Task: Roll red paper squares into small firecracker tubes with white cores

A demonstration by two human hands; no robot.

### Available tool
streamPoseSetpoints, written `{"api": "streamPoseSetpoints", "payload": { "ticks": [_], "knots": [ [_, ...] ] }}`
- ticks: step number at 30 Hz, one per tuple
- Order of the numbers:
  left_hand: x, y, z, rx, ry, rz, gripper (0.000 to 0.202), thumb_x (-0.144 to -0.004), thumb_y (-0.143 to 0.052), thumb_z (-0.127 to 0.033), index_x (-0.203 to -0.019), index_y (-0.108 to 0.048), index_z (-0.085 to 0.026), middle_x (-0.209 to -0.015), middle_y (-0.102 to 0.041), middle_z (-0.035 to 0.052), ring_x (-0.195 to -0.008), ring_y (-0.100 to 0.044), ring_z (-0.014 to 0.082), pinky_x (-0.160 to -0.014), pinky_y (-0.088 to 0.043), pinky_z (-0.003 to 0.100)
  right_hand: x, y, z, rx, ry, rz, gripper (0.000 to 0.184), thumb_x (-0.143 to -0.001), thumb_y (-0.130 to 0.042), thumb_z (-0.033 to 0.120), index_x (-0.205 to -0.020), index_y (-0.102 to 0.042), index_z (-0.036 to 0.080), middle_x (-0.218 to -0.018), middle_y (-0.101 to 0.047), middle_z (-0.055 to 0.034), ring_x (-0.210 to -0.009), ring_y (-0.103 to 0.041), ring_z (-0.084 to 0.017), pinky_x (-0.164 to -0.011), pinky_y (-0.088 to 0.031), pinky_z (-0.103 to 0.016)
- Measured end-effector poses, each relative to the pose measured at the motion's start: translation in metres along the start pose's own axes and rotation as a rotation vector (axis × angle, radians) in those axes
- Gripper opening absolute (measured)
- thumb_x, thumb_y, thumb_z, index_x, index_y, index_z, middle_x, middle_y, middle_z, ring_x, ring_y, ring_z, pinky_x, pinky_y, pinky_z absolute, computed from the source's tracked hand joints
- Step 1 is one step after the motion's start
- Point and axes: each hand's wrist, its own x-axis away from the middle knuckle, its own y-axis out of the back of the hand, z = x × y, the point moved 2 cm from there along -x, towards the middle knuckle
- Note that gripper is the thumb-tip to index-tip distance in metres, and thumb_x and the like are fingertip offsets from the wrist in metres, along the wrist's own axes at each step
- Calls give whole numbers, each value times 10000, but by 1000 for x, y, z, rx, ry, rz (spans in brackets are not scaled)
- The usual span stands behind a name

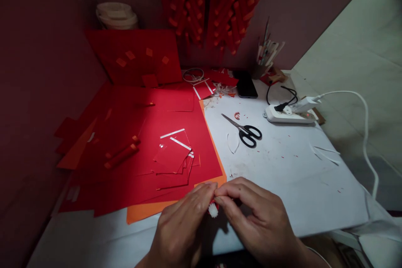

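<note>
At the table's front edge, my left hand (185, 220) and my right hand (259, 217) meet fingertip to fingertip. Between them, mostly covered by the fingers, is a small red piece with a white, ragged end (213, 210); it looks like rolled paper. Both hands are closed, with thumbs and forefingers pinching at its top. Just beyond lie red paper sheets (207, 142) over an orange sheet (144, 212). Small red paper squares with white strips (172, 157) are stacked loosely on them. Black-handled scissors (246, 133) rest partly spread on the white table cover (282, 192).
Red paper rolls (122, 155) lie at left. A red board (135, 56) leans at the back, near a black phone (246, 84) and a pen holder (262, 67). A white power strip (290, 115) with cables sits right. Red rolled-paper hangings (182, 0) cover the wall.
</note>
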Motion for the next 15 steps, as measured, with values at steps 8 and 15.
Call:
{"api": "streamPoseSetpoints", "payload": {
  "ticks": [8, 15],
  "knots": [
    [2, -3, -1, -58, -28, 10, 395, -875, -472, 1, -1258, -567, 1, -1130, -747, 195, -1217, -623, 185, -1017, -514, 293, -1, 0, -1, 8, -66, 24, 173, -875, -574, 71, -845, -701, 185, -757, -712, -4, -686, -674, -113, -653, -542, -203],
    [-1, -1, -1, -54, -40, -2, 413, -867, -423, -4, -1251, -575, -2, -1114, -751, 194, -1187, -646, 186, -988, -533, 287, 0, -2, -2, -2, -106, 20, 166, -868, -573, 87, -814, -700, 179, -739, -700, -1, -651, -658, -106, -623, -531, -203]
  ]
}}
